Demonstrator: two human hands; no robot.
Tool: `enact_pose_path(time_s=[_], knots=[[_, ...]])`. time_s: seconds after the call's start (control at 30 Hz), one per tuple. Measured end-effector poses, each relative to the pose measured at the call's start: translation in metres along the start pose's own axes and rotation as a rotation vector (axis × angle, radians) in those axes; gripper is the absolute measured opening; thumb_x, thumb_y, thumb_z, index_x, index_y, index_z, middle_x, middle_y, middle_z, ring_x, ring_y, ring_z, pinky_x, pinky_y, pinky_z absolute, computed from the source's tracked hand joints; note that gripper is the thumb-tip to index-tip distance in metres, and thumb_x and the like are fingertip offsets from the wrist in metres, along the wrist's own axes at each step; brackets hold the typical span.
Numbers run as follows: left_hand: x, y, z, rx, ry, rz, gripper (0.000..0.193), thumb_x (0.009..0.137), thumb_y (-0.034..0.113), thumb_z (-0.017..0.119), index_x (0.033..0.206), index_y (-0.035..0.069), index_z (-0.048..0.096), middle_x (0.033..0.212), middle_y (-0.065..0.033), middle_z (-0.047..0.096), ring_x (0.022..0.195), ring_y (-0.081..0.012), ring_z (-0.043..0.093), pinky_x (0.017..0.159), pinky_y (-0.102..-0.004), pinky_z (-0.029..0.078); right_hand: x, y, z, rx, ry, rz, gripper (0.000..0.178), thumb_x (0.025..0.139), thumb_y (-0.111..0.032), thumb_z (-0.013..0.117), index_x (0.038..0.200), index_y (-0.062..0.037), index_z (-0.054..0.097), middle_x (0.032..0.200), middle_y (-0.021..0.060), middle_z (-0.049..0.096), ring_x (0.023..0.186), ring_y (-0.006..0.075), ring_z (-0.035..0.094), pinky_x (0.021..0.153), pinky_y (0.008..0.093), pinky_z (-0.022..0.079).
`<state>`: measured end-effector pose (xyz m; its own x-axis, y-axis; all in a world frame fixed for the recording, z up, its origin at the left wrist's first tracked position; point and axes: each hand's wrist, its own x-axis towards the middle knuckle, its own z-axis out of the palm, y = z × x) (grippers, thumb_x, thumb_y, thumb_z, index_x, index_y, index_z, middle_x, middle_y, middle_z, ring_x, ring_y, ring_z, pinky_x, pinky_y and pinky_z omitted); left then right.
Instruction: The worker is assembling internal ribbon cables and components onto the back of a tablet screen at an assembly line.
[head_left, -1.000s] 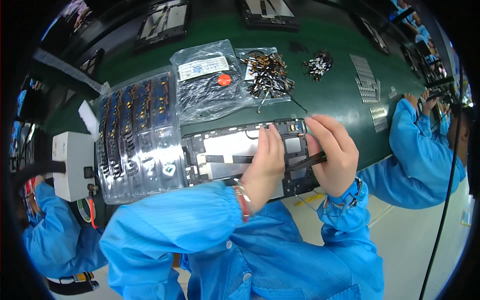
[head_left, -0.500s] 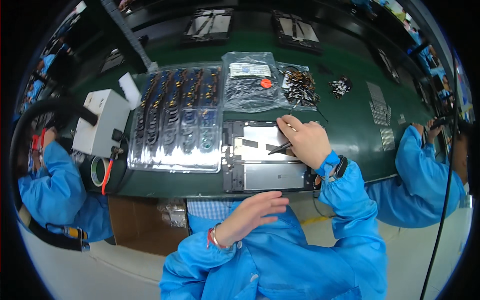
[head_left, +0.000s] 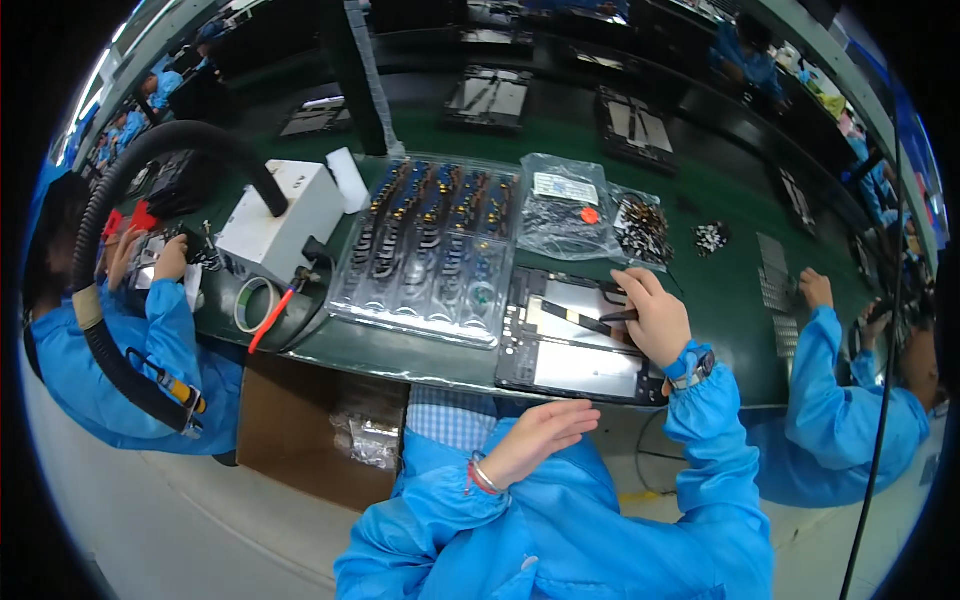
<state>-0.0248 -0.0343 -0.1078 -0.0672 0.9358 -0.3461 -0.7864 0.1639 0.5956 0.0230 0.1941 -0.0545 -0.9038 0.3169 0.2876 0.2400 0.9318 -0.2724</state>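
My right hand [head_left: 658, 322] is closed on black tweezers [head_left: 620, 316], whose pointed end is over the right part of an opened tablet [head_left: 585, 366]. The tablet lies face down or opened near the table's front edge, showing silver panels, a black frame and a dark strip across the upper panel. Some of its right side is hidden by my right hand. In front of the table edge, over my lap, my left hand [head_left: 535, 438] is held in the air with its fingers stretched out and nothing in it.
Left of the tablet lies a clear tray [head_left: 425, 265] of small parts. Behind stand plastic bags [head_left: 565, 205] of dark parts and a loose pile [head_left: 711, 238]. A white box [head_left: 275, 220] with a black hose and green tape [head_left: 257, 304] are farther left. Co-workers sit on both sides.
The view has shifted, so the table appears further right and lower. My right hand stays over the tablet's right side with the tweezers. My left hand is still open, its fingers now closer together.
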Motion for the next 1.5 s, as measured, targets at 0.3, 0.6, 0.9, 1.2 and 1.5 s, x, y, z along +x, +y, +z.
enact_pose_path(time_s=[0.3, 0.6, 0.9, 1.2, 1.5], knots=[[0.002, -0.001, 0.003, -0.272, 0.029, 0.077, 0.035, 0.093, 0.016, 0.041, 0.123, -0.002, 0.044, 0.128, -0.0153, 0.046, 0.118, -0.0231, 0.045, 0.094, -0.031, 0.039, 0.014, 0.013, 0.007, 0.118, -0.074, -0.055, 0.035, 0.066, -0.003, 0.056, 0.101, -0.0077, 0.058, 0.102, 0.0056, 0.055, 0.076, 0.0268, 0.06, 0.066, 0.0356, 0.049], [0.001, -0.024, 0.012, -0.127, 0.044, -0.035, 0.041, 0.091, 0.021, 0.05, 0.127, 0.002, 0.04, 0.126, -0.0089, 0.047, 0.116, -0.0207, 0.046, 0.088, -0.0293, 0.041, 0.003, -0.006, -0.009, 0.259, -0.237, -0.017, 0.025, 0.068, 0.001, 0.053, 0.091, -0.0038, 0.06, 0.092, 0.0084, 0.056, 0.075, 0.0252, 0.06, 0.065, 0.0337, 0.048], [0.02, -0.026, 0.022, -0.4, 0.085, 0.234, 0.027, 0.088, 0.012, 0.054, 0.113, 0.002, 0.051, 0.11, -0.0069, 0.056, 0.102, -0.0137, 0.053, 0.09, -0.0289, 0.042, 0.008, -0.004, -0.008, 0.22, -0.247, 0.092, 0.035, 0.069, -0.002, 0.057, 0.104, -0.0042, 0.057, 0.104, 0.0085, 0.053, 0.084, 0.026, 0.059, 0.071, 0.0354, 0.049], [0.024, -0.027, 0.057, 0.285, 0.206, 0.439, 0.017, 0.088, 0.012, 0.054, 0.098, -0.001, 0.055, 0.091, -0.0038, 0.056, 0.078, -0.0097, 0.052, 0.069, -0.0252, 0.045, -0.011, -0.022, -0.043, 0.423, 0.025, 0.185, 0.037, 0.071, 0.002, 0.048, 0.107, 0.0002, 0.057, 0.11, 0.0171, 0.051, 0.089, 0.0256, 0.057, 0.076, 0.0323, 0.045], [0.017, 0.074, 0.103, 1.592, 0.222, 1.306, 0.046, 0.071, 0.008, 0.05, 0.116, 0.001, 0.053, 0.124, -0.0168, 0.046, 0.117, -0.0331, 0.043, 0.096, -0.0424, 0.038, 0.017, -0.024, -0.055, 0.285, 0.6, 0.073, 0.032, 0.081, 0.002, 0.043, 0.111, 0.005, 0.054, 0.114, 0.0173, 0.052, 0.103, 0.024, 0.053, 0.088, 0.0293, 0.041]])
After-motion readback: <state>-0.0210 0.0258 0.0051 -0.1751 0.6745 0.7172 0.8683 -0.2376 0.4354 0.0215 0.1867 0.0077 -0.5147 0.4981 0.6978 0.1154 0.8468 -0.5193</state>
